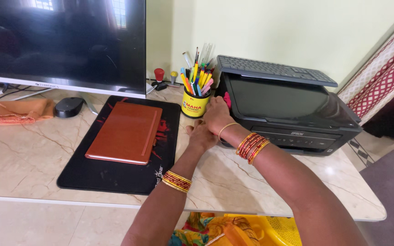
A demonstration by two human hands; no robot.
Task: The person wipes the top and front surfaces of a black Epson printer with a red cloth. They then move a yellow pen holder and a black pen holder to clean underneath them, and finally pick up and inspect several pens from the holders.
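At frame centre, the right hand (216, 115) pinches a pink cloth (227, 99) against the black printer (292, 111); the left hand (201, 135) rests flat, open, on the surface (233, 182).

Glossy black plastic printer (292, 107) on polished, seemingly marble desk (233, 182).

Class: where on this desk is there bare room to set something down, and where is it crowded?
Bare marble lies left of the mat, below the cloth and mouse. More lies between the printer and the front edge. Crowded: both hands by the pen cup.
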